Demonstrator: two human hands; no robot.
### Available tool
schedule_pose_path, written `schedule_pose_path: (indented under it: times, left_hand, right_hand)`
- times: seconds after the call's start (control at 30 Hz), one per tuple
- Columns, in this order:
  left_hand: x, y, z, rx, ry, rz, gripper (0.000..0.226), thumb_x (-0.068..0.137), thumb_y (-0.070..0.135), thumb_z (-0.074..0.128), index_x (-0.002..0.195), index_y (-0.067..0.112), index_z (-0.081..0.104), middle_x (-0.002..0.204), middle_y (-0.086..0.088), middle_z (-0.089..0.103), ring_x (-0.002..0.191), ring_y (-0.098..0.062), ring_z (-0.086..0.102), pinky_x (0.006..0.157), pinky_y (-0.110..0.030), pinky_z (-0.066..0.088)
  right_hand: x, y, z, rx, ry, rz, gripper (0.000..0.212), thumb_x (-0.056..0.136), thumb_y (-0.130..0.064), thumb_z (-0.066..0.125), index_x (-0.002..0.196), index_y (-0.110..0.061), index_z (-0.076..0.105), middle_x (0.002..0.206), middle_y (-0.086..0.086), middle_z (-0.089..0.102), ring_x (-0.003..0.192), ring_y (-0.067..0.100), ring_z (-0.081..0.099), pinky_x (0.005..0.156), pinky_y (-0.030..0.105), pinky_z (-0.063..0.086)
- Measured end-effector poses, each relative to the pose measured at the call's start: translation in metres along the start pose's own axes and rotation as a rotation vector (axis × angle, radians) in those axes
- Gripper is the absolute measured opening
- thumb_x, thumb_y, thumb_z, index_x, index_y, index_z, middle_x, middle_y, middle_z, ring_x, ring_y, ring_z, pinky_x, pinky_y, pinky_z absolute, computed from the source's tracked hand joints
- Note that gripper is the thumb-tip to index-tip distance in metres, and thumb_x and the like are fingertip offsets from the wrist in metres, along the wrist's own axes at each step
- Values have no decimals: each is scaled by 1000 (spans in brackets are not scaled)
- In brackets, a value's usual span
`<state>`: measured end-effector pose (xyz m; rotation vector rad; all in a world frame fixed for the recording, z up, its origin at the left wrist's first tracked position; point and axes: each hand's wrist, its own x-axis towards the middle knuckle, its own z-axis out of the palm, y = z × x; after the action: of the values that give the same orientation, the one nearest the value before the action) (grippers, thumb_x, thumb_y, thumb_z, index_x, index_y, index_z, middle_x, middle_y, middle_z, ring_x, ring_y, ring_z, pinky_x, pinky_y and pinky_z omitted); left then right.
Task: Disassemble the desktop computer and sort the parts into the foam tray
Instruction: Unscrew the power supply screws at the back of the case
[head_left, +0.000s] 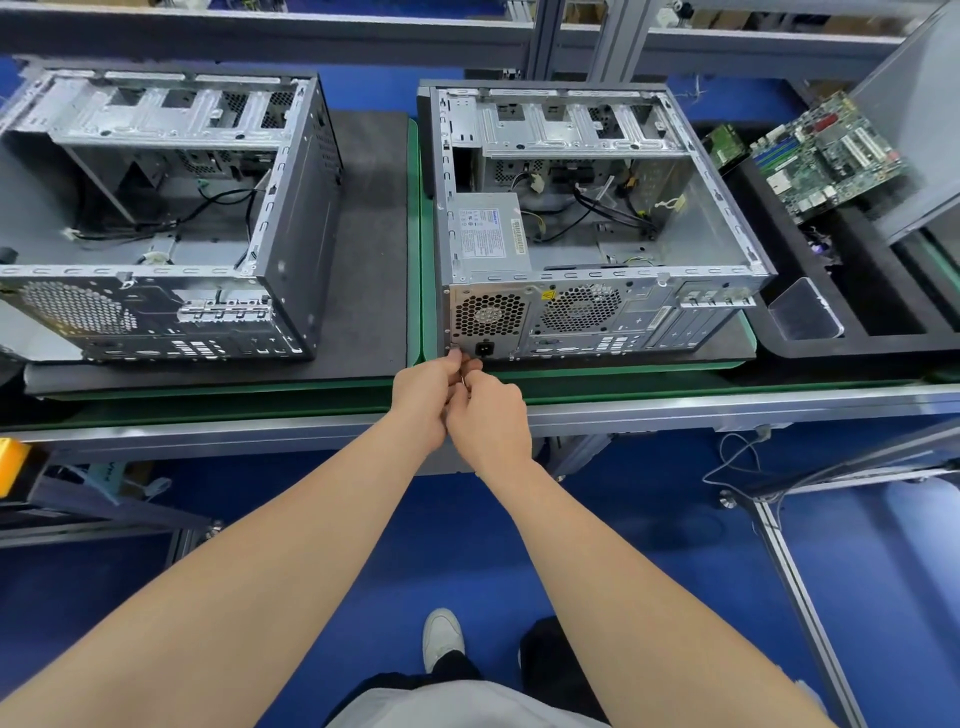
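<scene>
Desktop computer (597, 223) lies open on the green mat (623, 371), mid-surface, with the power supply (488, 234) not yet out of its near-left corner. Both hands meet at the rear panel's near-left bottom corner. Right hand (488, 415) pinches a small metal item (464, 380), screw or bit, too small to tell. Left hand (423, 395) is curled with fingertips on that corner, its grip unclear. Likely pulling supply screws: keep the pinch tight and steady the supply before the last screw. Foam tray (810, 358) sits right, holding the motherboard (826, 150). Second case (156, 208) is left.
</scene>
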<state>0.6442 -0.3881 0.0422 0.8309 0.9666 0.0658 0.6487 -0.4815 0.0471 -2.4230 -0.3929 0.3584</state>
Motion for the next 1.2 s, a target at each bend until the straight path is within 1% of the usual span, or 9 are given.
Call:
schedule_pose_path:
  times: [0.13, 0.23, 0.4, 0.47, 0.63, 0.8, 0.97, 1.1, 1.2]
  left_hand:
    - [-1, -7, 0, 44, 43, 97, 14, 97, 17, 69, 108, 12, 76, 96, -4, 80, 101, -24, 74, 93, -41, 59]
    - [-2, -9, 0, 97, 72, 152, 12, 99, 19, 66, 105, 16, 76, 101, -5, 79, 102, -25, 73, 93, -44, 59]
    - [-6, -14, 3, 97, 58, 171, 13, 99, 19, 65, 105, 14, 75, 96, -4, 79, 101, -25, 73, 90, -41, 60]
    - [-9, -17, 6, 117, 38, 182, 13, 100, 19, 64, 105, 13, 75, 93, -3, 80, 102, -24, 74, 91, -41, 60]
    - [-16, -27, 25, 277, -12, 287, 15, 100, 26, 63, 105, 18, 74, 92, 2, 80, 99, -19, 73, 98, -47, 57]
    - [-29, -41, 70, 486, -80, 447, 13, 99, 34, 61, 97, 29, 72, 85, 14, 78, 89, -5, 72, 93, -42, 57]
    - [-46, -61, 136, 622, -204, 548, 14, 99, 38, 59, 90, 35, 70, 79, 20, 76, 77, 8, 69, 76, -26, 52]
    - [-54, -82, 201, 689, -350, 558, 16, 99, 39, 58, 91, 33, 70, 78, 18, 76, 78, 6, 70, 77, -26, 54]
    - [-53, -98, 254, 712, -419, 548, 19, 100, 37, 57, 90, 29, 70, 76, 16, 76, 78, 4, 71, 83, -29, 56]
  right_hand:
    - [-2, 1, 2, 64, -6, 24, 26, 108, -28, 46, 105, -11, 66, 96, 15, 69, 89, 35, 67, 75, 46, 58]
    - [-4, 4, 3, 88, 6, 16, 24, 108, -27, 48, 95, -12, 63, 90, 13, 69, 82, 32, 66, 63, 37, 47]
    - [-8, 8, 3, 146, 1, 37, 24, 107, -25, 48, 87, -16, 56, 82, 11, 66, 76, 30, 64, 58, 33, 39]
    - [-11, 12, 3, 167, -4, 45, 25, 108, -26, 47, 90, -14, 57, 81, 10, 66, 76, 29, 65, 57, 34, 42]
    - [-16, 26, -7, 201, 35, 71, 19, 108, -28, 46, 106, -16, 60, 88, 10, 70, 81, 32, 67, 68, 46, 57]
    - [-19, 53, -39, 177, 147, 74, 17, 104, -23, 51, 117, -20, 61, 88, 5, 72, 79, 28, 68, 67, 49, 58]
    - [-14, 96, -83, 174, 296, 151, 17, 104, -23, 53, 119, -23, 61, 82, 0, 71, 72, 24, 66, 56, 42, 53]
    - [-5, 143, -119, 191, 416, 227, 16, 101, -18, 54, 116, -23, 58, 73, -7, 63, 67, 19, 61, 48, 31, 35]
    - [8, 180, -150, 216, 487, 271, 18, 98, -15, 57, 114, -23, 57, 71, -10, 62, 65, 15, 59, 50, 31, 38]
